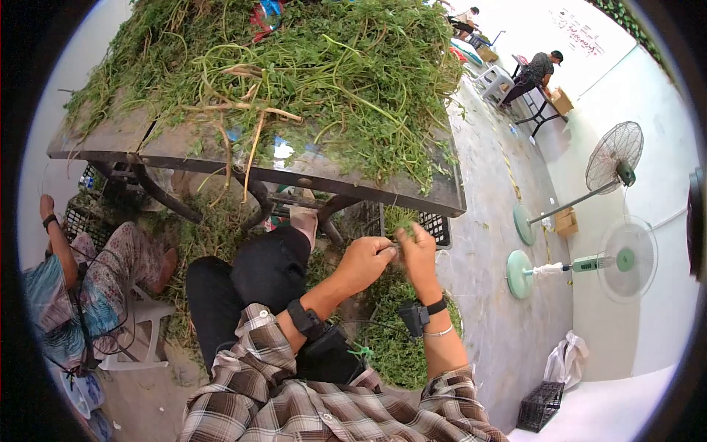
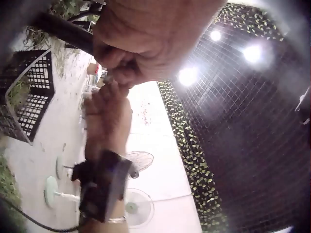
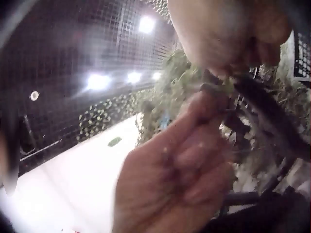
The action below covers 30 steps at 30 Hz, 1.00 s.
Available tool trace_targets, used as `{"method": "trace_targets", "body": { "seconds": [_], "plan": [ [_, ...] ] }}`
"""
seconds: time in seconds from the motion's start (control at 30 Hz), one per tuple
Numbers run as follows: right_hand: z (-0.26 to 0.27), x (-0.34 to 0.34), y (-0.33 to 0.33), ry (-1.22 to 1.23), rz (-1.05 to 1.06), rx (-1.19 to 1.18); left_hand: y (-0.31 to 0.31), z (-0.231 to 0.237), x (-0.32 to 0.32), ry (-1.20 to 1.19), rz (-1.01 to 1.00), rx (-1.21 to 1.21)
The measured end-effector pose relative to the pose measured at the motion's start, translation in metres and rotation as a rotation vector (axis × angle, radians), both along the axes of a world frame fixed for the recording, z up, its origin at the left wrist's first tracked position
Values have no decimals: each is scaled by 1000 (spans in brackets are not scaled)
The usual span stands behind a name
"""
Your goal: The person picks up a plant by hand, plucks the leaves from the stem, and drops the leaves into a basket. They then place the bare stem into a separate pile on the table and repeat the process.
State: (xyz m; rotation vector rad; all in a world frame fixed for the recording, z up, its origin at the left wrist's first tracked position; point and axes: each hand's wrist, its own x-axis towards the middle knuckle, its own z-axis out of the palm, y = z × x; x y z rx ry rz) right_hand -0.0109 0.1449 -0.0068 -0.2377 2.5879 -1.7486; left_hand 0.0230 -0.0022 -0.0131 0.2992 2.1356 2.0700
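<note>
Both hands meet in front of the body, over the floor by the table's near right corner. My left hand [image 1: 362, 264] has its fingers curled, thumb and forefinger pinching a thin green stem [image 3: 226, 86] that is mostly hidden by the fingers. My right hand [image 1: 418, 259], blurred at its fingertips, pinches the same bit of greenery right beside the left fingertips. A small loose leaf [image 3: 114, 141] shows against the white wall in the right wrist view. On the table lies a large heap of leafy green stems [image 1: 317, 81], with pale, thicker stalks [image 1: 254, 151] over its front edge.
Below the hands is another pile of greens [image 1: 394, 331]. A black crate [image 2: 30, 94] stands under the table [image 1: 434, 197]. Two standing fans [image 1: 615, 158] are at right. One person [image 1: 110, 283] sits at left; another [image 1: 534, 74] bends over a far table.
</note>
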Motion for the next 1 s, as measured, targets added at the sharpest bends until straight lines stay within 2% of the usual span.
{"method": "trace_targets", "body": {
  "seconds": [0.07, 0.13, 0.2, 0.23, 0.3, 0.33, 0.4, 0.53, 0.6, 0.63, 0.7, 0.73, 0.8, 0.93, 1.0],
  "plan": [
    [-31, -21, 30, 287, -264, 179, -1, 0, 6, 9, -54, 41],
    [-69, -34, 86, 135, -460, 118, -4, -3, 12, 22, -65, 93],
    [-59, -14, 105, -121, -486, -126, -11, 8, 9, -75, -58, 83],
    [-64, -3, 118, -129, -490, -117, -10, 4, 4, -119, -29, 176],
    [-71, 15, 145, -9, -400, 413, -7, 5, -1, -147, 4, 297],
    [-77, 24, 162, -11, -409, 419, -2, 4, 0, -150, -5, 302],
    [-88, 45, 187, 65, -336, 912, 4, 1, 3, -104, 10, 310],
    [-84, 71, 194, -65, -331, 1043, 4, 8, 5, -192, -107, 326],
    [-69, 65, 168, -159, -287, 566, 7, 2, 3, -184, -165, 217],
    [-66, 60, 156, -158, -213, 427, 10, -2, 3, -188, -173, 210],
    [-16, 58, 97, -363, -140, -11, 13, -9, 3, -169, -157, 324],
    [-7, 57, 78, -362, -140, -20, 12, -5, 3, -168, -158, 315],
    [4, 54, 48, -399, 51, -321, 7, 5, 4, -215, -163, 196],
    [12, 49, 21, -351, 138, -291, 3, 4, 4, -207, -161, 172],
    [12, 49, 18, -374, 96, -384, 2, 2, 5, -175, -148, 191]
  ]
}}
